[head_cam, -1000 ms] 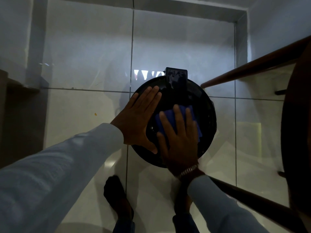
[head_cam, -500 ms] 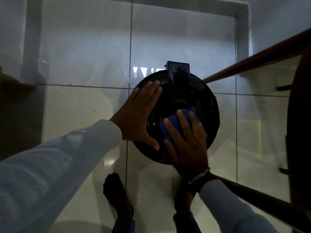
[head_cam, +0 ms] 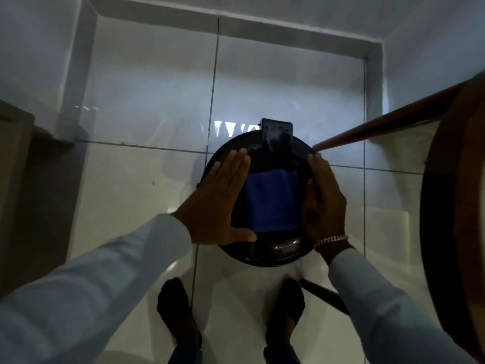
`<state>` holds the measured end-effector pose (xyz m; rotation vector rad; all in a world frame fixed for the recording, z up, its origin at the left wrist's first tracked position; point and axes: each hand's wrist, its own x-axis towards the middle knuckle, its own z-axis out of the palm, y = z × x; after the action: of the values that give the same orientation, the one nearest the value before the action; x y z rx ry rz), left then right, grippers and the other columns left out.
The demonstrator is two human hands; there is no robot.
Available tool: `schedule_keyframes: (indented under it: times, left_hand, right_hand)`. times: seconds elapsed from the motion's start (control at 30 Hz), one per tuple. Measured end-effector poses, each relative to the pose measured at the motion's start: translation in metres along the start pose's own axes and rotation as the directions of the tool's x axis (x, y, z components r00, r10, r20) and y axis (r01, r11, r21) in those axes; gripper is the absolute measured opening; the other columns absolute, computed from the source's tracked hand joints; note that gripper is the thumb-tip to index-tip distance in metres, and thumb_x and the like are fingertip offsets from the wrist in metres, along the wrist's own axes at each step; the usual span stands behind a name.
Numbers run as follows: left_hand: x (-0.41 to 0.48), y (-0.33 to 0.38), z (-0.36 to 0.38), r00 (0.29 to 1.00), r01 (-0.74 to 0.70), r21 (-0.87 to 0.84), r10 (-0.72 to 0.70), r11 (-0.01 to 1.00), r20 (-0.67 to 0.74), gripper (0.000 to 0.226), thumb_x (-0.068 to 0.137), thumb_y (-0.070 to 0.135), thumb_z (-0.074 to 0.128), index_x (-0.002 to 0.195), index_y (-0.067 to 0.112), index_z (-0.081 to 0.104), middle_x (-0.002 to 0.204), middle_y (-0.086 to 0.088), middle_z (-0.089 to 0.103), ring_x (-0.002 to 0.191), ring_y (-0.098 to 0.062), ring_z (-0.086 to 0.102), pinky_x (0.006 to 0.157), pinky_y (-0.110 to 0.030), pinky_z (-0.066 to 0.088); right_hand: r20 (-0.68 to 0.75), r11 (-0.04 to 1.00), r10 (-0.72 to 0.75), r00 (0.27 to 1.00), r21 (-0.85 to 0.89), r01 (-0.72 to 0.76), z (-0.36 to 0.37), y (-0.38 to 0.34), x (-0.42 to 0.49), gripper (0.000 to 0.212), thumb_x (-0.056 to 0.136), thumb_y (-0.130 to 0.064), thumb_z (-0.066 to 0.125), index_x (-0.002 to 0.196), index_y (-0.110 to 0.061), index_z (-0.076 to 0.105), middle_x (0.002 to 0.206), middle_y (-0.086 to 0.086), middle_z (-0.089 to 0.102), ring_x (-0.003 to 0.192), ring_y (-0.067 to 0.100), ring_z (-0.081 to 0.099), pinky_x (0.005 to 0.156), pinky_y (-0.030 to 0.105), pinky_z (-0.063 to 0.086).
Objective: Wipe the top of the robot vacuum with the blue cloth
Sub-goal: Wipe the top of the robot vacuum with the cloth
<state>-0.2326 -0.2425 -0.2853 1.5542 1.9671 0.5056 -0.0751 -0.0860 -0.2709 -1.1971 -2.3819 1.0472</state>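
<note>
The round black robot vacuum (head_cam: 275,252) sits on the tiled floor just ahead of my feet. The blue cloth (head_cam: 271,200) lies flat and spread out on the middle of its top, with neither hand on it. My left hand (head_cam: 217,203) rests flat on the vacuum's left side, fingers straight and thumb stretched under the cloth's near left corner. My right hand (head_cam: 325,203) clasps the vacuum's right rim, thumb on top beside the cloth and fingers along the edge. A black box-shaped part (head_cam: 277,132) stands at the vacuum's far edge.
A wooden leg (head_cam: 380,124) slants in from the right and ends beside the vacuum's far right rim. A round wooden table edge (head_cam: 451,206) fills the right side. Brown furniture (head_cam: 15,179) stands at the left. My two dark shoes (head_cam: 178,316) are below the vacuum.
My right hand has come off the blue cloth and moved to the vacuum's right rim. The cloth now lies uncovered and spread flat. My left hand stays on the left side.
</note>
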Motion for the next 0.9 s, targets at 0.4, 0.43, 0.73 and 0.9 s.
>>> schedule_keyframes:
  times: [0.4,0.43,0.73,0.9]
  left_hand:
    - [0.019,0.034,0.049,0.995,0.032,0.384,0.008,0.923,-0.104,0.074,0.089,0.063,0.032,0.151,0.023,0.023,0.160,-0.004,0.024,0.147,-0.031,0.021,0.116,-0.055,0.016]
    - [0.012,0.030,0.051,0.987,0.083,0.364,-0.026,0.928,-0.161,0.072,0.089,0.061,0.032,0.150,0.023,0.025,0.160,-0.004,0.026,0.147,-0.030,0.022,0.116,-0.054,0.017]
    - [-0.001,0.031,0.073,0.797,0.382,0.051,-0.300,0.923,-0.524,0.068,0.092,0.051,0.044,0.147,0.014,0.032,0.158,-0.010,0.026,0.148,-0.031,0.017,0.116,-0.056,0.020]
    - [-0.028,0.065,0.130,0.840,0.367,0.223,-0.219,0.903,-0.497,0.073,0.087,0.057,0.043,0.149,0.022,0.029,0.159,-0.005,0.022,0.150,-0.030,0.011,0.118,-0.056,0.009]
  right_hand:
    - [0.053,0.947,-0.218,0.974,-0.228,0.224,0.028,0.039,0.013,0.047,0.093,-0.006,0.047,0.139,-0.004,0.040,0.148,0.017,0.041,0.142,0.033,0.029,0.118,0.049,0.022]
    - [0.057,0.946,-0.214,0.975,-0.237,0.222,0.028,0.039,0.013,0.046,0.094,-0.010,0.043,0.140,-0.006,0.039,0.149,0.016,0.040,0.143,0.031,0.028,0.119,0.047,0.020]
    - [0.042,0.947,-0.214,0.976,-0.235,0.218,0.029,0.037,0.012,0.051,0.093,-0.023,0.030,0.140,-0.006,0.039,0.149,0.016,0.040,0.143,0.031,0.027,0.118,0.050,0.022]
    - [0.044,0.937,-0.219,0.975,-0.270,0.222,0.030,0.035,0.012,0.050,0.092,-0.016,0.038,0.141,-0.005,0.038,0.150,0.016,0.038,0.143,0.032,0.027,0.118,0.052,0.023]
